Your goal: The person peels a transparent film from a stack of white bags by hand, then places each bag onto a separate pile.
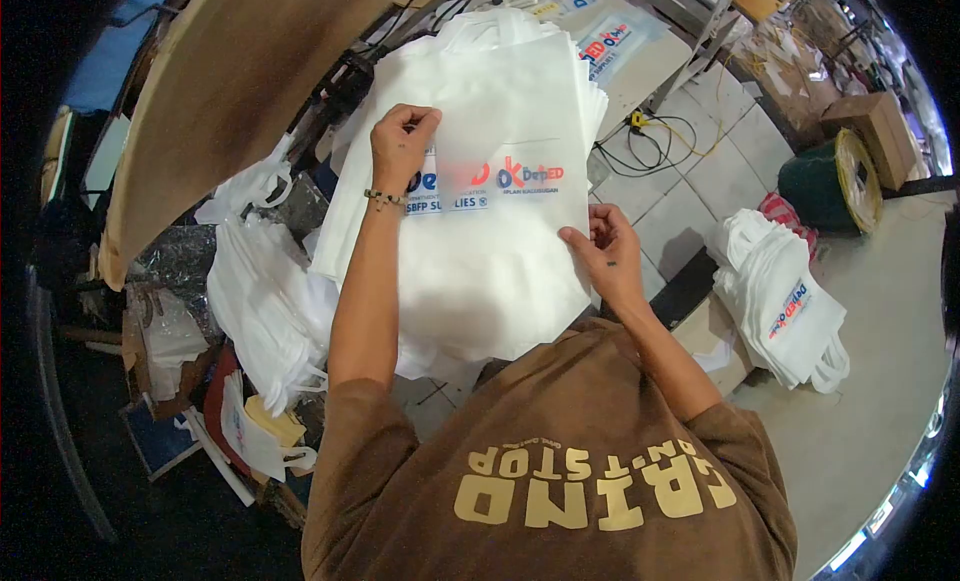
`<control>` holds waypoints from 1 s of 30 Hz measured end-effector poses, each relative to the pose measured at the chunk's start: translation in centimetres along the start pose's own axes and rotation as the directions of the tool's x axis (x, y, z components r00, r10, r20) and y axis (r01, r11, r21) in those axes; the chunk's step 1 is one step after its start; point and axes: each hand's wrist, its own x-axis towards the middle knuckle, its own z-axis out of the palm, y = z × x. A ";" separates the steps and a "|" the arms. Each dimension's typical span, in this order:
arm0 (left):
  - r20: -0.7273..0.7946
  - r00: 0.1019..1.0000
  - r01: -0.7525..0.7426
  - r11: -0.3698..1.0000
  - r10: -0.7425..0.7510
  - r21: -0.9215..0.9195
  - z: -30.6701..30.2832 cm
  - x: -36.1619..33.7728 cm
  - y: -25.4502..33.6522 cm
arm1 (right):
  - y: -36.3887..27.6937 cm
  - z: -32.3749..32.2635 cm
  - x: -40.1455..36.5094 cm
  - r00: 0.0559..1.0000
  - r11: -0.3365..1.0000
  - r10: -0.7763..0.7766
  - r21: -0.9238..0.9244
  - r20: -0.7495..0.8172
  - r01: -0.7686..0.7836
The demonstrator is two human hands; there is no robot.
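A thick stack of white fabric bags (480, 271) lies in front of me, edges slightly fanned. The top bag bears a blue and red print (530, 176) across its middle, with a faint straight edge above it. Above the print's left end is my left hand (405, 141), its thumb and fingers pinched together; whatever is between them is hidden. A beaded bracelet (384, 198) circles that wrist. At the stack's right edge my right hand (606, 249) has thumb and fingers closed on the bag's border.
Printed clear sheets (612, 49) lie on a surface beyond the stack. More white bags (790, 301) sit on the right table, others (265, 291) at left. A curved wooden board (215, 91) rises at upper left. Cables (640, 146) cross the tiled floor near a green roll (825, 186).
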 end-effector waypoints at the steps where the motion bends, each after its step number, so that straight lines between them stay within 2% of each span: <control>1: -0.002 1.000 -0.001 1.000 0.001 0.001 -0.4 0.2 0.2 | 0.0 0.0 0.0 1.000 1.000 -0.003 -0.018 0.003 0.003; 3: -0.074 0.994 0.082 0.997 -0.082 0.003 -1.1 0.5 0.6 | -0.2 -0.2 0.0 1.000 1.000 0.007 -0.027 0.010 -0.007; 4: -0.109 0.992 0.062 0.998 -0.063 -0.013 -1.1 1.1 -0.8 | -0.3 -0.2 0.0 1.000 0.999 0.017 -0.038 0.016 -0.017; 7: -0.126 0.983 0.130 0.991 -0.134 -0.040 -2.0 1.7 -1.4 | -0.3 -0.2 0.1 1.000 0.998 0.024 -0.059 -0.001 -0.024; 11: -0.130 0.981 0.144 0.989 -0.144 -0.007 -2.4 1.9 -1.1 | 0.1 -0.2 0.2 1.000 0.998 0.012 -0.064 -0.005 -0.013; 15: -0.171 0.980 0.104 0.994 -0.099 0.020 -3.6 2.6 -2.7 | 0.1 -0.7 0.3 1.000 0.994 0.003 -0.111 0.028 0.000; 17: -0.303 0.952 0.074 0.989 -0.031 0.130 -4.5 3.0 -4.0 | 0.0 -0.6 0.3 0.999 0.992 -0.007 -0.122 0.036 0.011; 18: -0.301 0.952 0.055 0.998 -0.048 0.016 -5.0 3.4 -6.5 | -0.1 -0.6 0.3 0.999 0.994 -0.004 -0.107 0.036 0.008; 19: -0.303 0.952 0.054 0.998 -0.047 0.015 -5.6 3.3 -6.4 | -0.1 -0.5 0.3 0.999 0.996 -0.002 -0.092 0.036 0.005; 21: -0.280 0.941 0.180 0.982 -0.189 -0.055 -6.8 3.0 -6.4 | -0.8 -0.5 0.3 0.999 0.996 0.009 -0.092 0.041 -0.005; 22: -0.283 0.940 0.180 0.982 -0.188 -0.056 -7.4 3.2 -8.3 | -1.0 -0.5 0.3 0.999 0.996 0.023 -0.092 0.046 -0.019; 24: -0.391 0.903 0.113 0.977 -0.176 -0.180 -8.6 3.6 -13.6 | -0.3 -1.0 0.5 0.999 0.989 0.011 -0.149 0.050 -0.004; 25: -0.397 0.901 0.110 0.978 -0.173 -0.178 -9.5 3.1 -13.0 | 0.0 -1.3 0.5 0.999 0.979 0.001 -0.204 0.052 0.010; 26: -0.444 0.863 0.152 0.962 -0.241 -0.227 -10.6 2.1 -12.5 | 0.0 -1.2 0.6 0.998 0.979 -0.002 -0.203 0.057 0.014; 27: -0.485 0.817 0.192 0.941 -0.311 -0.279 -11.6 0.9 -12.3 | -0.1 -1.1 0.7 0.998 0.991 -0.018 -0.133 0.055 0.025; 28: -0.491 0.814 0.192 0.941 -0.311 -0.279 -12.7 -0.2 -12.9 | -0.1 -0.9 0.8 0.998 0.997 -0.033 -0.062 0.052 0.036; 30: -0.494 0.786 0.127 0.878 -0.372 -0.461 -14.3 -2.1 -13.3 | 0.1 -0.8 1.2 0.999 0.999 -0.007 -0.045 0.044 0.009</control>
